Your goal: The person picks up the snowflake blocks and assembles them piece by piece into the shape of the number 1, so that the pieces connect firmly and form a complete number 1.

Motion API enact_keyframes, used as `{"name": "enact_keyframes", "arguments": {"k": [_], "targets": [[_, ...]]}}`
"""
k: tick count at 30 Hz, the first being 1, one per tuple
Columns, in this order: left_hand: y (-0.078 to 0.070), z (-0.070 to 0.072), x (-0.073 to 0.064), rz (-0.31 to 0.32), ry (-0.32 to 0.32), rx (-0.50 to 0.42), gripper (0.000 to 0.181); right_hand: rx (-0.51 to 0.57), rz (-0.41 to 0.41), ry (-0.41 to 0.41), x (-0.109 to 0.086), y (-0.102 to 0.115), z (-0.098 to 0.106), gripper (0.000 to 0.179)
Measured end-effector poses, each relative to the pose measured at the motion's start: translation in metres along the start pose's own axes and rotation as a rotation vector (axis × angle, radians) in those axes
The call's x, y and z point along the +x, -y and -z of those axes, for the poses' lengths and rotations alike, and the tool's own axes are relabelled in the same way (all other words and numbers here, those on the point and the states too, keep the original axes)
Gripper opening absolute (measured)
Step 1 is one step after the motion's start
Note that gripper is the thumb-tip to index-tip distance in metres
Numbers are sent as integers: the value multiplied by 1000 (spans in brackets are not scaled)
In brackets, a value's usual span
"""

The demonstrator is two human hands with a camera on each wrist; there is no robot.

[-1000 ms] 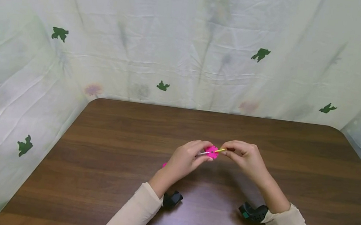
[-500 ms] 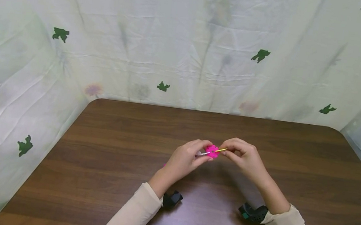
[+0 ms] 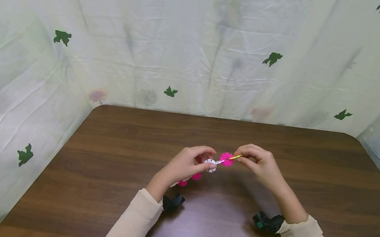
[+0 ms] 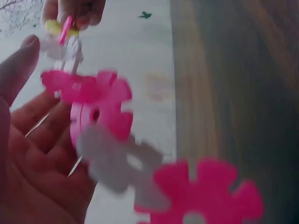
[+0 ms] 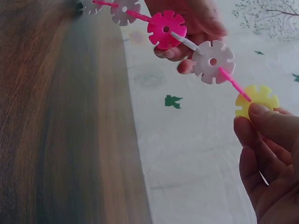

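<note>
A chain of pink and white notched interlocking discs, with a yellow disc [image 5: 257, 93] at its right end, hangs between my hands above the table. My right hand [image 3: 259, 161] pinches the yellow disc between thumb and fingers. Beside it, edge-on in the right wrist view, a pink disc joins a white disc [image 5: 213, 62]. My left hand [image 3: 182, 164] is loosely spread around the chain near a white disc [image 3: 210, 166], thumb and fingers apart in the left wrist view. More pink discs [image 4: 210, 191] trail down below the left palm, partly hidden by that hand in the head view.
A brown wooden table [image 3: 121, 134] lies under both hands. Pale fabric [image 3: 197, 56] with green leaf-like patches stands behind it and at the sides. Black devices [image 3: 173, 202] are strapped at both wrists.
My left hand has slid left along the chain from the pink disc near the yellow one, its grip loosened. More of the chain shows now. The right hand has risen only slightly.
</note>
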State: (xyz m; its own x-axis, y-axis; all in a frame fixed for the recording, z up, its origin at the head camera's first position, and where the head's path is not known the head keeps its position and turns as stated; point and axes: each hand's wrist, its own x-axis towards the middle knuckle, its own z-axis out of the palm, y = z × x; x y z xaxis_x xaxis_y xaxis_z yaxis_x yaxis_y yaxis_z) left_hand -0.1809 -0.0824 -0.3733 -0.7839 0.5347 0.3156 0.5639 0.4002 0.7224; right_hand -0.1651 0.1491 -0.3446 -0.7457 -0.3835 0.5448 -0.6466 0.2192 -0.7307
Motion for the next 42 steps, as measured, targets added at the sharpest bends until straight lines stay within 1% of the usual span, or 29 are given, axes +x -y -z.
{"name": "enact_keyframes", "arguments": {"k": [3, 7, 12, 18, 19, 22, 26, 31, 35, 38, 42], "targets": [[3, 3, -1, 44, 39, -48, 25, 10, -16, -6, 0, -1, 1, 14], [4, 3, -1, 39, 55, -94, 17, 23, -27, -16, 0, -3, 1, 15], [1, 1, 0, 33, 51, -111, 14, 61, -42, -36, -1, -11, -2, 25], [0, -2, 1, 22, 15, -115, 17, 163, -112, -94, -3, -25, -9, 44], [-2, -2, 1, 21, 7, -113, 18, 181, -119, -105, -3, -25, -11, 46], [-18, 4, 0, -6, -16, -115, 17, 218, -149, -148, -2, -23, -15, 47], [-39, 10, -2, -37, -42, -125, 15, 217, -161, -180, -1, -20, -18, 47], [-40, 5, -1, -37, -67, -161, 16, 244, -130, -168, 2, -19, -18, 48], [-41, 1, 0, -37, -88, -218, 18, 274, -113, -162, 7, -16, -18, 49], [-41, -2, 0, -11, -89, -316, 25, 272, -109, -168, 11, -14, -18, 49], [-41, -4, 1, 17, -90, -451, 43, 264, -120, -176, 16, -11, -19, 43]]}}
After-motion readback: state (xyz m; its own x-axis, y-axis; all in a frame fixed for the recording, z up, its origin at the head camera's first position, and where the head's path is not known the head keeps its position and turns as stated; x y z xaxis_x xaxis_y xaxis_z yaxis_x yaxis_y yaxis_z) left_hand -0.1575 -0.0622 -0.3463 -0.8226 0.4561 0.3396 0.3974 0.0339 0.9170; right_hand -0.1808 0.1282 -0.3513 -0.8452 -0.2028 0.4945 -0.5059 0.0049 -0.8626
